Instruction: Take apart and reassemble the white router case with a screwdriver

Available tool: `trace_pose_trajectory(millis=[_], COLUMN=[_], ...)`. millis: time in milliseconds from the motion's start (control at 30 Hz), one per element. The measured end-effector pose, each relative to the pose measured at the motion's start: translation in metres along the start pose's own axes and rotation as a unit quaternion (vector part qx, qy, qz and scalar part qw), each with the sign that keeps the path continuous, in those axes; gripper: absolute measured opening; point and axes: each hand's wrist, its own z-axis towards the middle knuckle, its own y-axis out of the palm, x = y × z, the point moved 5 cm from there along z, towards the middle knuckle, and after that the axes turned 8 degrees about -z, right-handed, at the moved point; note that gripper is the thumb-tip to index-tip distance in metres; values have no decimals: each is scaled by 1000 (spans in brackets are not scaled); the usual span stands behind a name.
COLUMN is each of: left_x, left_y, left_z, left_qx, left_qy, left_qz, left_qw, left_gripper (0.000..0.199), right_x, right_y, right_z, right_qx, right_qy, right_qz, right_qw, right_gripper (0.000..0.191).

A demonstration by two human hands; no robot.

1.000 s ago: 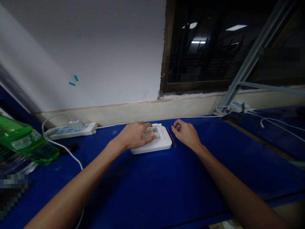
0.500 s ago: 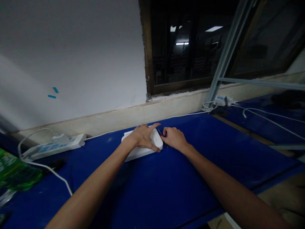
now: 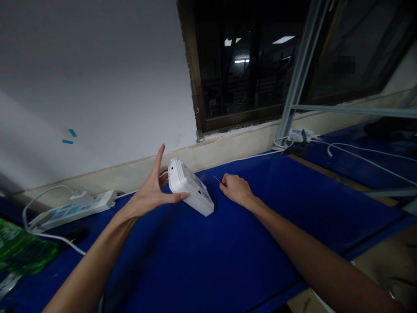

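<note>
A white plastic box (image 3: 190,187) is tilted up on the blue table (image 3: 228,256), its right end low near the surface. My left hand (image 3: 156,187) grips its raised left end, thumb on the near side and index finger stretched upward. To the right of the box, my right hand (image 3: 237,188) is closed around a small screwdriver (image 3: 217,178). Its thin metal shaft points left toward the box without touching it; the fingers mostly hide the handle, of which a bit of red shows.
At the left lie a white power strip (image 3: 97,204) with a plugged-in cable and a green plastic package (image 3: 22,248). Another power strip (image 3: 298,135) with loose cables sits by a metal frame (image 3: 289,104) at the back right, below a dark window.
The white box, flat under my left hand before, is now tipped up in that hand. My right hand still holds the screwdriver, now apart from the box. The view has shifted slightly.
</note>
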Motion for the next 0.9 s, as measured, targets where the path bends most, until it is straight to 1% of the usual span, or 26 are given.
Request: trace_pose_trajectory(millis=[67,100,167,233,300,367,500,633,700,800,833,900], left_x=[-11,-19,-34,-48,-60,-67,-69,-64,-60,-54,-53,-54], left_y=[-10,-13,-15,-16,-17,-17,-17,-20,-20,-17,-14,-5], left_z=[-17,-25,-42,-55,-63,-67,-69,-72,-73,-71,-70,-69], left_qx=[-7,-22,-66,-89,-97,-102,-107,-109,-94,-39,-28,-41], left_qy=[-21,-42,-89,-107,-114,-110,-91,-97,-91,-59,-46,-22], left_qz=[4,8,-16,-27,3,60,162,218,240,292,312,349], left_qw=[1000,999,994,990,989,987,977,965,962,954,949,936], left_gripper=[140,140,138,138,137,136,137,138,129,103,97,96], right_x=[2,2,3,3,1,-2,-7,-11,-13,-15,-16,-16], right_y=[0,0,0,1,1,1,4,6,7,2,-1,-10], right_z=[1,1,2,3,4,4,6,8,7,5,4,5], right_qx=[8,13,24,36,46,51,49,40,23,-11,-23,-47], right_qy=[7,9,9,0,-16,-38,-66,-66,-64,-57,-54,-54], right_qz=[20,31,56,84,116,152,223,280,303,326,333,350], right_qw=[1000,999,998,996,992,986,971,957,951,944,941,934], right_gripper=[20,21,20,17,15,13,16,19,21,25,26,25])
